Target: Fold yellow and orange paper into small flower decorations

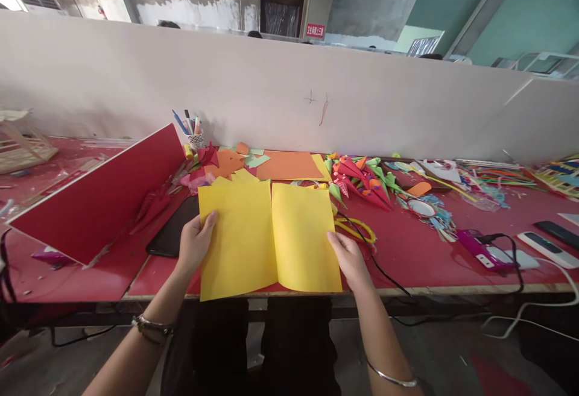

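Note:
A yellow paper sheet (266, 236) with a centre crease lies spread at the front edge of the red table (407, 251). My left hand (195, 240) pinches its left edge, thumb on top. My right hand (348, 257) grips its right edge, fingers closed on the paper. The two halves of the sheet lift slightly on either side of the crease. Both forearms reach in from below, each with a bracelet.
A red board (99, 200) leans at the left beside a black tablet (174, 230). Behind the sheet lie orange paper (287, 165), a pen cup (194, 137), folded coloured paper cones (362, 182) and yellow scissors (357, 227). A purple glue gun (479, 250) with cord and remotes sit right.

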Tool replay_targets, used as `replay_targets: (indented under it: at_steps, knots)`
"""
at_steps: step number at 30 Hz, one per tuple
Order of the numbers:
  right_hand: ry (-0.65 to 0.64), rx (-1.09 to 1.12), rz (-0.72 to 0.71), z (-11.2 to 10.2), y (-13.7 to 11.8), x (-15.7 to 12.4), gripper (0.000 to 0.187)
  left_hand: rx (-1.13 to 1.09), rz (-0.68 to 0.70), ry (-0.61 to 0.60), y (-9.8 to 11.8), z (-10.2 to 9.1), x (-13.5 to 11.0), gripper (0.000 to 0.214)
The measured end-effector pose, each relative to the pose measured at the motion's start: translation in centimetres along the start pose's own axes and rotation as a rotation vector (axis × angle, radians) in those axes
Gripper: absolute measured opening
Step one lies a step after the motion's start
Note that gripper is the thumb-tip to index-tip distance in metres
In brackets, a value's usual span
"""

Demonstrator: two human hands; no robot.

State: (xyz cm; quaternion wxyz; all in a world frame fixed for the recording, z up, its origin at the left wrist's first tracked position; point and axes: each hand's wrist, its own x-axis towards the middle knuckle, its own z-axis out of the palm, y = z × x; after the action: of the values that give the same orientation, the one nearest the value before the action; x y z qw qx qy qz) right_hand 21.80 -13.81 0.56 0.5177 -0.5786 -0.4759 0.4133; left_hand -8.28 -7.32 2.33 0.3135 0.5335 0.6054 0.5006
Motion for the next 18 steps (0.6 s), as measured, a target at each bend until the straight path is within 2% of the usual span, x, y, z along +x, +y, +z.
replay_targets:
  at_steps: [4, 7, 18]
  knots:
    - [0.159, -0.091, -0.04, 0.17, -0.09, -0.05, 0.042, 0.062, 0.042, 0.066, 0.23, -0.38, -0.02, 0.032]
    - [0.213, -0.127, -0.063, 0.26, -0.61, -0.15, 0.042, 0.083, 0.051, 0.084, 0.54, -0.55, 0.04, 0.033]
    - [0.196, -0.121, -0.074, 0.11, -0.02, -0.24, 0.043, 0.152, 0.075, 0.095, 0.12, -0.99, 0.26, 0.035]
